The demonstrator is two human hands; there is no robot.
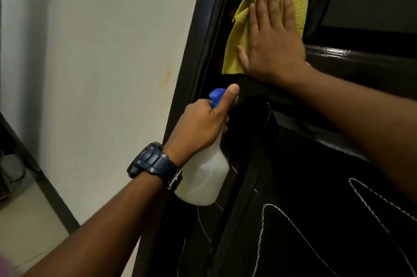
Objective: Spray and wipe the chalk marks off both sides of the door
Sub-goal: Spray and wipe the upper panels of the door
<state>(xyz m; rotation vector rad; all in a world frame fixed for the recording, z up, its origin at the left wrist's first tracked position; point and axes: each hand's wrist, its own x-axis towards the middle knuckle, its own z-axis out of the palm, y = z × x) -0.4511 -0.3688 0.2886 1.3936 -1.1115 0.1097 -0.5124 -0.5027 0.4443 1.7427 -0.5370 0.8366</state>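
Right hand [270, 44] flat on yellow cloth [234, 51], left hand [203, 123] gripping spray bottle [203, 182]; chalk marks [282, 215] below

The right hand [274, 37] lay flat on the cloth [239, 35], pressed against the upper door [338, 163]. Below and left of it, the left hand [203, 125] held the spray bottle [205, 177] before the door's edge. Chalk marks [293, 224] ran across the lower panel. The wall [101, 51] stood left of the door.
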